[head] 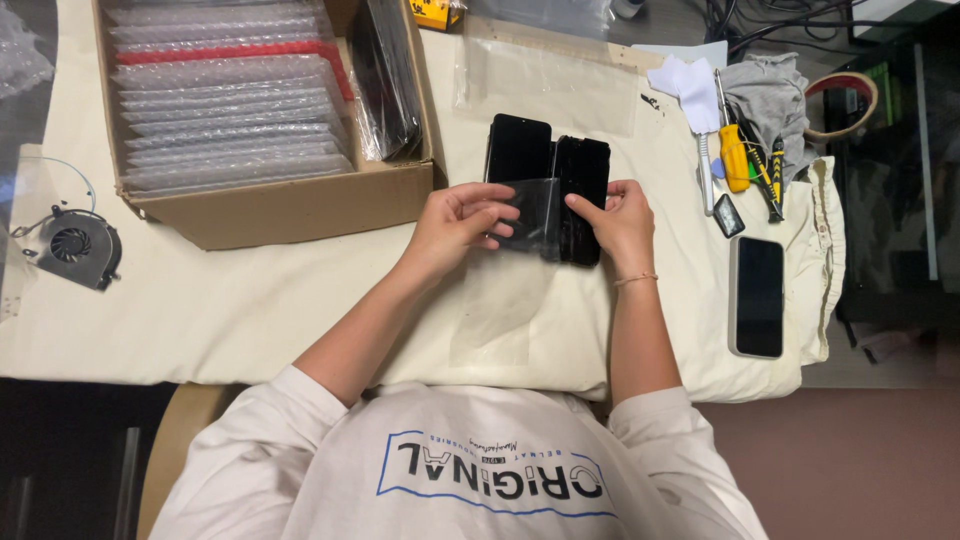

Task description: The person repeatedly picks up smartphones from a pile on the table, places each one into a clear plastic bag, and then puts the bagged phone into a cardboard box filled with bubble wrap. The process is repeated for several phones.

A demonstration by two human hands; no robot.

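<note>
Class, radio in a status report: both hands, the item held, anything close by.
Left hand pinching thin clear plastic film. Right hand gripping black glass phone screen panel. Second black panel lying just behind on cream cloth; brown cardboard box nearby.

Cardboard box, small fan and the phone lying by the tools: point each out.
cardboard box [290,208], head view, front wall.
small fan [72,245], head view, rotor centre.
phone [758,295], head view, middle of dark screen.
</note>
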